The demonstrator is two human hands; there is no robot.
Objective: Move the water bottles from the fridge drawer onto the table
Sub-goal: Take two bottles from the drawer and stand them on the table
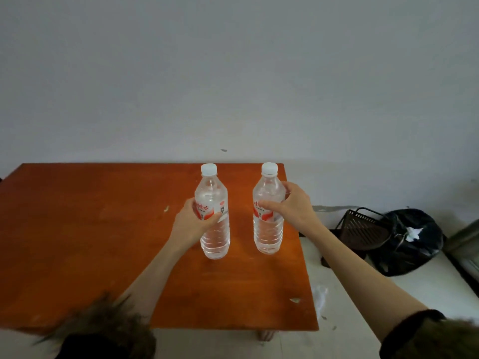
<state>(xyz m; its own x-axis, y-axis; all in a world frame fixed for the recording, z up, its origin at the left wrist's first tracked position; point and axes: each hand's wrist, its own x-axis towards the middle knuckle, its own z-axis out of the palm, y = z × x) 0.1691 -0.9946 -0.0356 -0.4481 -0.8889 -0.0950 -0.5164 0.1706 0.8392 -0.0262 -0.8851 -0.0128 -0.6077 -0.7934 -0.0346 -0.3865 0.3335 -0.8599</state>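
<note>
Two clear water bottles with white caps and red-and-white labels stand upright on the orange wooden table (90,229). My left hand (193,222) wraps around the label of the left bottle (213,237). My right hand (295,208) holds the right bottle (268,237) at its label and shoulder, with the fingers curled around it. Both bottles' bases rest on the tabletop, about a hand's width apart. No fridge drawer is in view.
The table's right edge runs close beside the right bottle. On the pale floor to the right lie a dark slatted basket (363,229) and a black plastic bag (414,242). A plain grey wall stands behind the table. Fur-trimmed sleeves show at the bottom.
</note>
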